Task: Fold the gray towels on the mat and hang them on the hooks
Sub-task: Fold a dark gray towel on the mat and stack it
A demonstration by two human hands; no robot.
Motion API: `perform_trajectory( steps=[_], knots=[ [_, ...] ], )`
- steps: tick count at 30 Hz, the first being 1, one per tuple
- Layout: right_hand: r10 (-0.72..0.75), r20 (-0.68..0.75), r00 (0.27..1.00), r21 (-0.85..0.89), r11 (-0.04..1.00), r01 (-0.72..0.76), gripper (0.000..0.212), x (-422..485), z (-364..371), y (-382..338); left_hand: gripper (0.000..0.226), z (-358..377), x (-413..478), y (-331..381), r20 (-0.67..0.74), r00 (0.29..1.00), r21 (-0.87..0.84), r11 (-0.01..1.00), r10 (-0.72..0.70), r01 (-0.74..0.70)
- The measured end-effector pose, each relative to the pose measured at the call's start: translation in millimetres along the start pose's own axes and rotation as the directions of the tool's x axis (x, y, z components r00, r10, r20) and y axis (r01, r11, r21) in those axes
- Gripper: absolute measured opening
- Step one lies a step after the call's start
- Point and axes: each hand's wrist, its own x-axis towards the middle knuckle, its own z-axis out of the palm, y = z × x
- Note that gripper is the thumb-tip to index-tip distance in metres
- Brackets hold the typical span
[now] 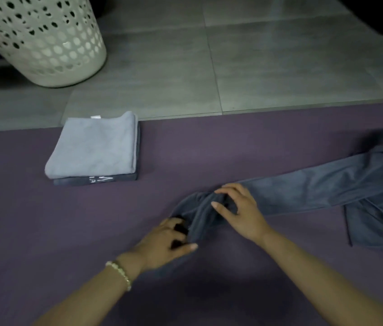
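A dark gray towel (315, 191) lies stretched and bunched across the purple mat (44, 231), running from the centre to the right edge. My left hand (164, 241) grips its near end, fingers curled into the cloth. My right hand (239, 208) pinches a fold of the same towel just beyond. To the left, a light gray folded towel (94, 147) sits on top of a darker folded towel (96, 181). No hooks are in view.
A cream perforated laundry basket (44, 41) stands on the gray tiled floor (256, 67) at the back left, beyond the mat's far edge.
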Motion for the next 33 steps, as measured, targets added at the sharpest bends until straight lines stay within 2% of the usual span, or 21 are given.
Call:
perform_trajectory(
  steps=[2, 4, 5, 7, 8, 9, 11, 14, 16, 18, 19, 21, 24, 25, 27, 28, 30, 33],
  knots=[
    [-0.011, 0.056, 0.998, -0.077, 0.997, 0.016, 0.037, 4, 1, 1, 0.064, 4, -3, 4, 0.024, 1.0, -0.052, 0.999, -0.005, 0.006],
    [0.03, 0.185, 0.982, -0.17, 0.986, 0.002, 0.042, 6, 1, 4, 0.051, -2, -4, 3, -0.131, 0.986, -0.293, 0.954, -0.105, 0.063],
    [0.05, 0.239, 0.97, -0.245, 0.97, 0.011, 0.044, 6, 1, 5, 0.04, -5, -2, -1, -0.238, 0.956, -0.362, 0.929, -0.173, 0.078],
    [0.053, 0.284, 0.957, -0.384, 0.921, 0.063, 0.043, 4, 2, 7, 0.02, -7, 4, -9, -0.421, 0.866, -0.343, 0.931, -0.269, 0.122],
    [0.039, 0.274, 0.961, -0.412, 0.908, 0.081, 0.041, 2, 1, 7, 0.018, -7, 9, -10, -0.439, 0.85, -0.345, 0.928, -0.291, 0.14],
    [0.031, 0.259, 0.965, -0.413, 0.907, 0.082, 0.041, -1, -1, 7, 0.025, -7, 13, -10, -0.397, 0.862, -0.374, 0.914, -0.314, 0.161],
    [0.1, 0.273, 0.957, -0.366, 0.93, 0.007, 0.047, -11, -5, 9, 0.042, -3, 22, -6, -0.226, 0.905, -0.466, 0.856, -0.361, 0.225],
    [0.255, 0.285, 0.924, -0.317, 0.935, -0.16, 0.06, -20, -14, 12, 0.043, 7, 31, 5, -0.106, 0.926, -0.47, 0.839, -0.363, 0.275],
    [0.179, 0.187, 0.966, -0.345, 0.933, -0.106, 0.065, -20, -18, 13, 0.046, 9, 34, 14, -0.072, 0.929, -0.515, 0.811, -0.363, 0.277],
    [0.066, 0.126, 0.99, -0.295, 0.955, -0.026, 0.055, -18, -18, 13, 0.051, 11, 39, 24, -0.013, 0.938, -0.588, 0.761, -0.347, 0.274],
    [0.07, 0.144, 0.987, -0.247, 0.968, -0.032, 0.047, -16, -17, 13, 0.05, 13, 39, 29, 0.013, 0.943, -0.607, 0.747, -0.332, 0.271],
    [0.163, 0.233, 0.959, -0.196, 0.973, -0.118, 0.042, -11, -16, 11, 0.044, 17, 41, 36, -0.002, 0.955, -0.596, 0.767, -0.297, 0.237],
    [0.137, 0.339, 0.931, -0.296, 0.955, -0.033, 0.05, -10, -16, 14, 0.042, 20, 39, 36, -0.146, 0.942, -0.603, 0.782, -0.304, 0.159],
    [0.116, 0.356, 0.927, -0.281, 0.96, -0.013, 0.05, -12, -17, 14, 0.047, 18, 38, 35, -0.171, 0.934, -0.631, 0.763, -0.315, 0.142],
    [0.056, 0.354, 0.933, -0.091, 0.995, -0.025, 0.042, -17, -20, 13, 0.051, 14, 38, 35, -0.178, 0.93, -0.683, 0.721, -0.321, 0.117],
    [0.023, 0.313, 0.95, 0.049, 0.998, -0.04, 0.038, -19, -23, 12, 0.049, 11, 37, 36, -0.186, 0.928, -0.715, 0.692, -0.323, 0.098],
    [0.006, 0.203, 0.979, 0.258, 0.964, -0.059, 0.048, -18, -35, 5, 0.043, 1, 37, 44, -0.204, 0.906, -0.819, 0.572, -0.37, 0.05],
    [0.053, 0.115, 0.992, 0.268, 0.96, -0.083, 0.066, -7, -63, -13, 0.04, -33, 36, 58, -0.214, 0.868, -0.924, 0.382, -0.448, -0.03]
  ],
)
